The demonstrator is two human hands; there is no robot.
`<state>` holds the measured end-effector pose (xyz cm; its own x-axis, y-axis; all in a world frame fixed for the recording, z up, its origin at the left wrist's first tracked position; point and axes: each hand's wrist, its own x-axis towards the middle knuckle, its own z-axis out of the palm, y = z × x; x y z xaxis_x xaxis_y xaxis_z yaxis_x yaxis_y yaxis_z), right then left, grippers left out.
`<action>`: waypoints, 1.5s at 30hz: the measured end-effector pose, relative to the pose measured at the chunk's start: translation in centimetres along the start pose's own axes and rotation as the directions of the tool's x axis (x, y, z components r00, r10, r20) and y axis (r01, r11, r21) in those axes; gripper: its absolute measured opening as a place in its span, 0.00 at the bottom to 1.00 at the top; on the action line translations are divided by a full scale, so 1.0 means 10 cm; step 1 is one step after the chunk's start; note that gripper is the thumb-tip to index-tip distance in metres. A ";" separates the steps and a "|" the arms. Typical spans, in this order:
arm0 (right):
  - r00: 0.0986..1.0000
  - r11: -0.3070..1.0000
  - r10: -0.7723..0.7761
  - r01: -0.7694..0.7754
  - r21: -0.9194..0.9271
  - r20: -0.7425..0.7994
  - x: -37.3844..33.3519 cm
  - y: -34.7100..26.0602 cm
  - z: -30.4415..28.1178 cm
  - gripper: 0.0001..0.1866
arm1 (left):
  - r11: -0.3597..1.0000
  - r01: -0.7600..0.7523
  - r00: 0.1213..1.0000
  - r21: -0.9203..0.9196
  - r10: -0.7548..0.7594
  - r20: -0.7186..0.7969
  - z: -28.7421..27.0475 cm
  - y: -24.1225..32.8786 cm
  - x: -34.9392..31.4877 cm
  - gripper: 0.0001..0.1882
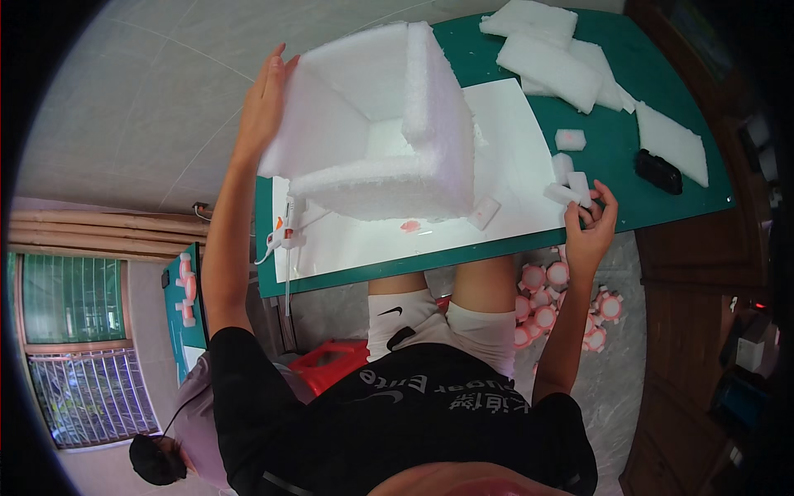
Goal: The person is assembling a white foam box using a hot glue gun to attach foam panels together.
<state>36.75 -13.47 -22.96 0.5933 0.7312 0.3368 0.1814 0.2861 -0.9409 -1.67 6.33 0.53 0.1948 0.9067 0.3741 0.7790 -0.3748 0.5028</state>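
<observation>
A large open box of white foam [389,124] stands tilted on a white sheet [513,157] on the green table [628,149]. My left hand [266,95] lies flat against the box's left wall, fingers stretched out, steadying it. At the table's near edge, my right hand [591,221] pinches small white foam blocks [569,192] between its fingertips. Another small foam block [484,212] lies just below the box, and one more small foam piece [571,139] sits to its right.
A white glue gun [285,227] with its cord lies at the sheet's left edge. Foam slabs [550,62] are piled at the far right, beside a black device [658,171]. Pink and white round pieces [550,302] lie on the floor. A red stool [331,360] is under me.
</observation>
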 end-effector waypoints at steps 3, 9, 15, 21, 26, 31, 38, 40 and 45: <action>1.000 1.000 0.004 -0.004 -0.024 0.004 0.00 -0.02 0.02 0.27 | 1.000 0.009 1.000 -0.030 -0.009 -0.002 0.00 0.00 -0.03 0.34; 1.000 0.996 -0.023 0.023 -0.083 0.004 0.00 -0.04 0.03 0.26 | 0.996 -0.067 0.998 0.053 0.068 -0.020 -0.02 0.03 0.00 0.33; 1.000 0.995 -0.016 0.018 -0.100 0.027 0.00 -0.06 0.02 0.26 | 0.996 -0.067 0.994 -0.066 0.073 0.085 -0.14 -0.15 0.15 0.35; 0.996 0.982 -0.079 0.084 -0.171 0.033 0.01 -0.09 0.01 0.24 | 0.972 -0.182 0.979 -0.148 0.164 -0.125 -0.26 -0.14 0.23 0.34; 0.997 0.979 -0.065 0.071 -0.190 0.037 0.04 -0.09 0.02 0.21 | 0.932 -0.276 0.950 -0.236 0.227 -0.215 -0.34 -0.07 -0.07 0.30; 0.998 0.974 -0.002 0.017 -0.224 0.067 0.07 -0.14 0.05 0.20 | 0.872 -0.331 0.904 -0.360 0.184 -0.386 -0.34 0.02 -0.70 0.27; 0.929 0.533 -0.304 0.350 -0.770 0.211 0.01 -0.51 0.17 0.22 | 0.855 -0.306 0.722 -0.419 -0.078 -0.688 -0.16 -0.35 -1.70 0.23; 0.927 0.602 -0.341 0.344 -0.720 0.157 -0.07 -0.57 0.28 0.23 | 0.828 -0.225 0.754 -0.514 -0.186 -0.629 0.15 -0.46 -1.89 0.23; 0.867 0.899 -0.222 0.359 -0.250 0.446 -0.39 -0.83 0.76 0.27 | 0.783 0.286 0.903 -0.553 -0.413 -0.117 0.84 -0.50 -2.17 0.31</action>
<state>26.93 -14.01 -16.14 0.1237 0.8466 0.5177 0.5723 0.3654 -0.7342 -4.85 -9.86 -16.64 -0.2149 0.9512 0.2215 0.3361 -0.1409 0.9312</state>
